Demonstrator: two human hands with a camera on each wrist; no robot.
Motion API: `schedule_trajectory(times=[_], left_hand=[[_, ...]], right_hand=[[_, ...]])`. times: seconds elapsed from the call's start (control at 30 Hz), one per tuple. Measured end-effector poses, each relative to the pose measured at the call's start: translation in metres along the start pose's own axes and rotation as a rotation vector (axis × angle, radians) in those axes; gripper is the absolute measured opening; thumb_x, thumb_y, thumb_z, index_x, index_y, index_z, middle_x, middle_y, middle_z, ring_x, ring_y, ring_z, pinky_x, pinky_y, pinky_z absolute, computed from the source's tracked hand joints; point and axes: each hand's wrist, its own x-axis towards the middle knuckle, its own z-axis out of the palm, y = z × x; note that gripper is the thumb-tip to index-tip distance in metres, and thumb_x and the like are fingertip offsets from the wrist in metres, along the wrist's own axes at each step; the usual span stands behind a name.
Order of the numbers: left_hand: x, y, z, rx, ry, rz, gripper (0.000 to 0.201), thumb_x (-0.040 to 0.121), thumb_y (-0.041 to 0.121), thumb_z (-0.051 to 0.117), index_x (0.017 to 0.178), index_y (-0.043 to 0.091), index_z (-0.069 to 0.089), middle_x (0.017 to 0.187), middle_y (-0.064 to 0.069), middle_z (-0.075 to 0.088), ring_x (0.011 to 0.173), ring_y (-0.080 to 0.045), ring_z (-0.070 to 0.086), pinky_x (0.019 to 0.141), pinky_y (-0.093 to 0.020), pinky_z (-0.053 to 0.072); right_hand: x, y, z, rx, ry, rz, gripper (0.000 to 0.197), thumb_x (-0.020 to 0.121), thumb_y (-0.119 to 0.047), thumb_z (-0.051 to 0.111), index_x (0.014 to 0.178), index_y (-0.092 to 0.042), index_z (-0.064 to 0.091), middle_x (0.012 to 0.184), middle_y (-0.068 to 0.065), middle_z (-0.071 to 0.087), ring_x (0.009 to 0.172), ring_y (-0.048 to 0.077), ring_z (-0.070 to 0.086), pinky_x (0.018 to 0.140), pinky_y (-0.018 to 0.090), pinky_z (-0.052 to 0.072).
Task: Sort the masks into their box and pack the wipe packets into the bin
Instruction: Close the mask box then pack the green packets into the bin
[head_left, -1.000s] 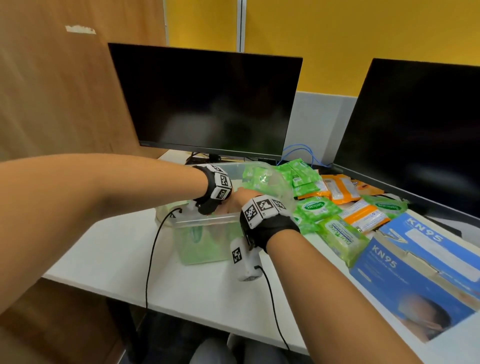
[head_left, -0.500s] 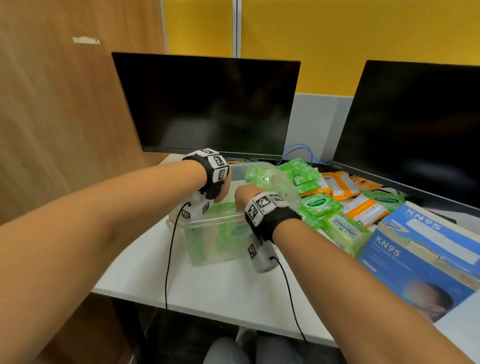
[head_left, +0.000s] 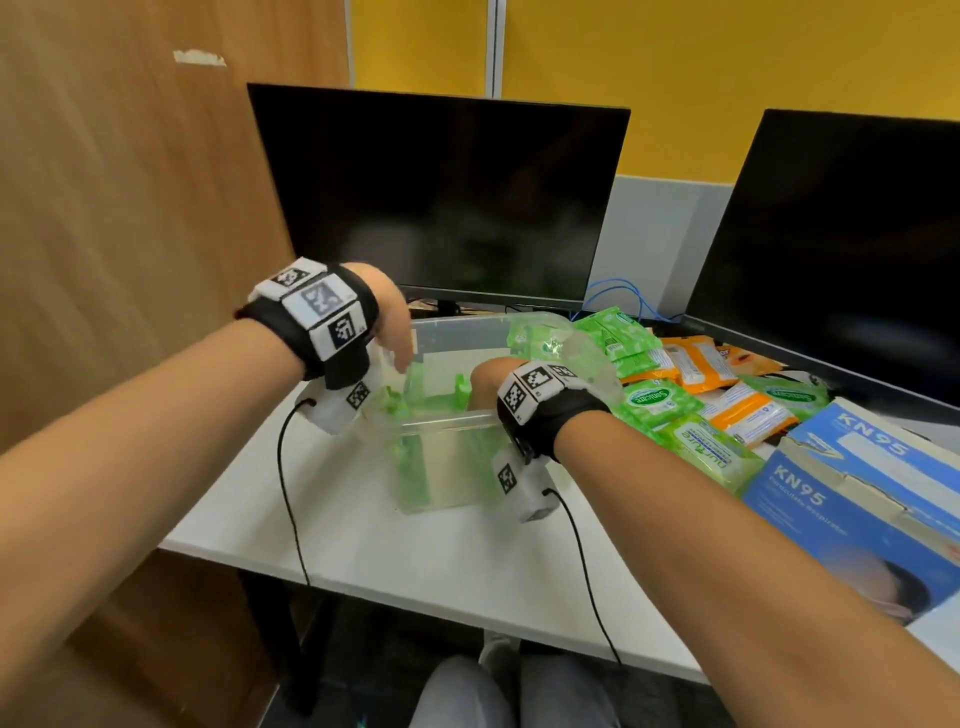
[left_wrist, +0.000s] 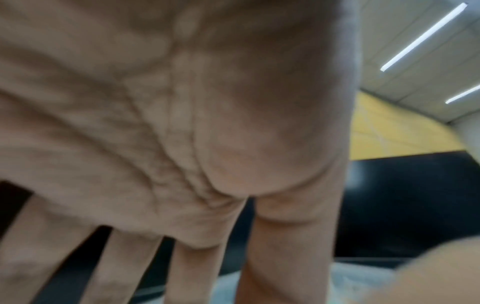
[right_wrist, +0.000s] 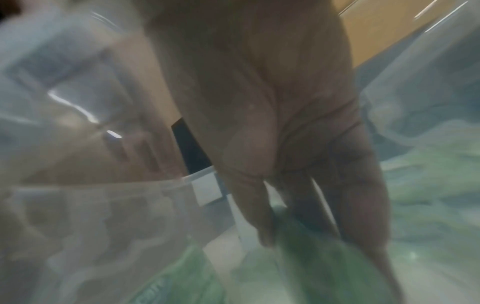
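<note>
A clear plastic bin (head_left: 447, 421) stands on the white desk with green wipe packets in it. My right hand (head_left: 485, 379) reaches down inside the bin. In the blurred right wrist view, my right hand (right_wrist: 298, 216) pinches a green wipe packet (right_wrist: 311, 267) between thumb and fingers. My left hand (head_left: 395, 338) hovers over the bin's left rim, and in the left wrist view my left hand (left_wrist: 166, 257) has straight, spread fingers that hold nothing. A blue KN95 mask box (head_left: 852, 499) lies at the right.
A pile of green packets (head_left: 654, 400) and orange packets (head_left: 696, 364) lies right of the bin, partly under clear plastic (head_left: 587, 358). Two dark monitors (head_left: 441, 197) stand at the back. A wooden panel (head_left: 130, 208) closes the left side. Wrist cables hang over the desk's front edge.
My left hand has lifted off the bin's rim and now hangs above it. My right hand has gone down into the bin. The bin has shifted a little to the right.
</note>
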Motion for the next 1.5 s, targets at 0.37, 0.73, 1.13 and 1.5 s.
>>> schedule_trajectory(times=[0.37,0.73,1.13,1.5], left_hand=[[0.02,0.022,0.078,0.002,0.283,0.134,0.035,0.092,0.045,0.048,0.127,0.044,0.054,0.148,0.009,0.041,0.147,-0.022,0.015,0.113,-0.063,-0.003],[0.038,0.033,0.079,0.14,0.18,-0.003,0.05,0.083,0.063,0.05,0.126,0.038,0.056,0.141,0.0,0.049,0.139,-0.037,0.029,0.111,-0.065,-0.001],[0.034,0.036,0.079,0.063,0.223,-0.002,0.046,0.076,0.065,0.06,0.114,0.039,0.065,0.139,0.001,0.051,0.139,-0.042,0.021,0.114,-0.063,-0.001],[0.036,0.034,0.08,0.029,0.246,0.004,0.037,0.078,0.06,0.062,0.107,0.038,0.067,0.129,0.004,0.057,0.134,-0.038,0.03,0.114,-0.061,0.002]], right_hand=[[-0.069,-0.042,-0.031,0.022,-0.144,-0.131,0.04,0.081,-0.039,0.068,0.113,-0.016,0.069,0.115,0.007,0.068,0.105,0.026,0.062,0.09,0.035,0.049],[-0.07,0.01,-0.034,0.544,0.362,0.011,0.028,0.091,-0.017,0.048,0.106,-0.007,0.069,0.107,0.014,0.069,0.099,0.031,0.064,0.087,0.037,0.053],[-0.099,0.146,0.031,0.538,0.202,0.482,0.046,0.095,-0.033,0.055,0.131,-0.004,0.049,0.136,0.017,0.05,0.133,0.03,0.042,0.101,0.031,0.038],[-0.099,0.137,0.038,0.465,0.001,0.523,0.087,0.072,-0.05,0.077,0.137,-0.002,0.044,0.137,0.014,0.052,0.124,0.031,0.05,0.1,0.038,0.042]])
